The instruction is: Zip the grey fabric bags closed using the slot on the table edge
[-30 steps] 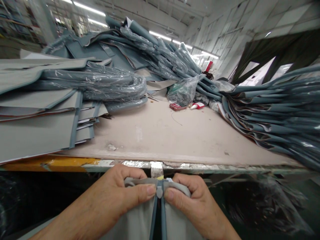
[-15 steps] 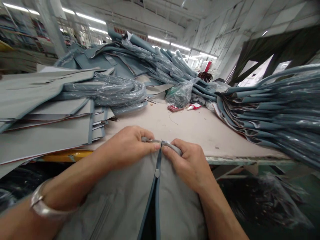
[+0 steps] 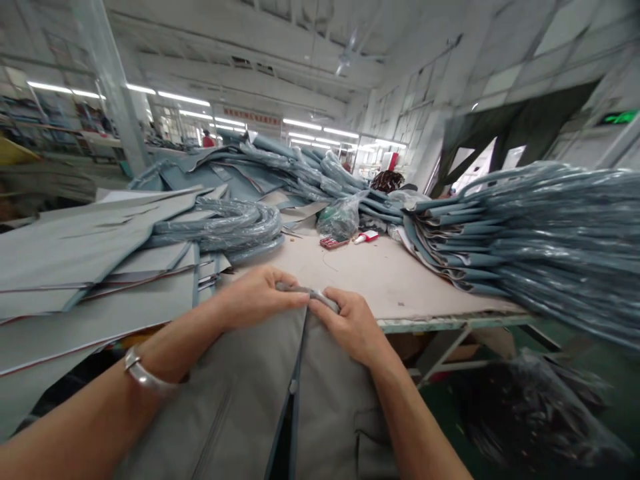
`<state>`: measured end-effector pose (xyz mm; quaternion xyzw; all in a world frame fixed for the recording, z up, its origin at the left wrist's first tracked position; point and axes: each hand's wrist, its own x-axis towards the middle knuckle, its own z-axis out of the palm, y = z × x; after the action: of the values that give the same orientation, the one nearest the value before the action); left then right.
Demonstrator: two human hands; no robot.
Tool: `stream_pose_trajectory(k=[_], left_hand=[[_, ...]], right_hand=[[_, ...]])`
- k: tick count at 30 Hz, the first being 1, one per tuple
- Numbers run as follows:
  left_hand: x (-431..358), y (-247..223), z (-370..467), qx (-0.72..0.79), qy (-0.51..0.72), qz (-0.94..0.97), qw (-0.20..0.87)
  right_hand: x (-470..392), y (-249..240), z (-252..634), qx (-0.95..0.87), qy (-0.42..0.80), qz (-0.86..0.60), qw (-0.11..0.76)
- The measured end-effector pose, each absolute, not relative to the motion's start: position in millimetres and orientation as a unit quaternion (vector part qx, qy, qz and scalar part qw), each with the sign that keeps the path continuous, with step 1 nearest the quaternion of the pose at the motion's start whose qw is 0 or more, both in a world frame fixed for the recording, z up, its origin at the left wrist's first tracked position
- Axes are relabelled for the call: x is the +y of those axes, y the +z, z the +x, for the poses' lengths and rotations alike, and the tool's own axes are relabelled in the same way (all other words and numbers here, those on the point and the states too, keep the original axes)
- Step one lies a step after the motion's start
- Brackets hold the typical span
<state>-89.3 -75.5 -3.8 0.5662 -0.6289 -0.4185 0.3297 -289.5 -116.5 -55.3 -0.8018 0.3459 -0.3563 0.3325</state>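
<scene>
A grey fabric piece [image 3: 245, 393] with a blue-edged zipper hangs in front of me, below the table's near edge. My left hand [image 3: 257, 297] is closed on its top edge, left of the zipper, thumb pressed along the rolled rim. On the other side of the zipper, my right hand [image 3: 350, 323] pinches the same rim between thumb and fingers. The two thumb tips nearly meet at the zipper's top. Lower down sits the zipper slider [image 3: 293, 386], and beneath it the zipper halves part over a dark gap. My curled fingertips are partly hidden.
The pale table [image 3: 380, 287] carries stacked grey panels [image 3: 115, 230] at left and plastic-wrapped blue tubing [image 3: 225, 227]. More wrapped bundles [image 3: 560, 233] overhang the right side. A small red box [image 3: 334, 243] and a red-and-white bottle [image 3: 367, 237] lie mid-table. A plastic bag [image 3: 545, 413] is below right.
The view has tilted up, so the table's contents appear smaller and lower. Both hands keep their grip on the rim and appear slightly further left, with the fabric and zipper.
</scene>
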Motion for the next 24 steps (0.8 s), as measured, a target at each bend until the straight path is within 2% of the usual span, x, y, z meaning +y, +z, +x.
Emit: stream_pose_trajectory(k=[2,4,5,7,10,13,16,18,20,24], left_hand=[[-52.4,2.7,-94.2,-0.648,-0.446,0.540,0.300],[-26.1,12.8,-102.8,-0.658,-0.485,0.510,0.268],[-12.6,19.1,-108.6,-0.667,-0.494,0.495,0.257],[12.9,33.6,-123.2,-0.694,-0.483,0.476,0.244],[43.7,58.1,-152.0,-0.731,-0.437,0.471,0.229],[62.1,83.6,-187.0,-0.779,-0.353,0.482,0.188],[68.2,112.2,-224.5,-0.866,-0.129,0.454,0.167],[68.9,134.8,-249.9,-0.886,0.014,0.422,0.189],[70.7,160.3,-275.3,-0.886,0.081,0.400,0.221],[86.1,211.1,-323.1,-0.871,0.136,0.364,0.301]], right_hand=[[-104.4,-51.8,-304.2,0.297,-0.315,-0.787,0.441],[-93.7,-47.6,-324.8,0.242,-0.206,-0.771,0.551],[-88.6,-45.5,-336.6,0.233,-0.146,-0.765,0.582],[-77.8,-41.7,-361.9,0.262,-0.067,-0.766,0.584],[-57.7,-36.3,-401.8,0.344,-0.043,-0.782,0.518],[-31.8,-25.6,-446.3,0.391,-0.093,-0.793,0.458],[1.8,2.9,-499.8,0.436,-0.172,-0.773,0.428],[31.9,35.6,-537.9,0.460,-0.216,-0.766,0.394],[69.5,76.3,-572.5,0.492,-0.252,-0.771,0.316],[157.3,157.1,-615.5,0.608,-0.280,-0.740,0.072]])
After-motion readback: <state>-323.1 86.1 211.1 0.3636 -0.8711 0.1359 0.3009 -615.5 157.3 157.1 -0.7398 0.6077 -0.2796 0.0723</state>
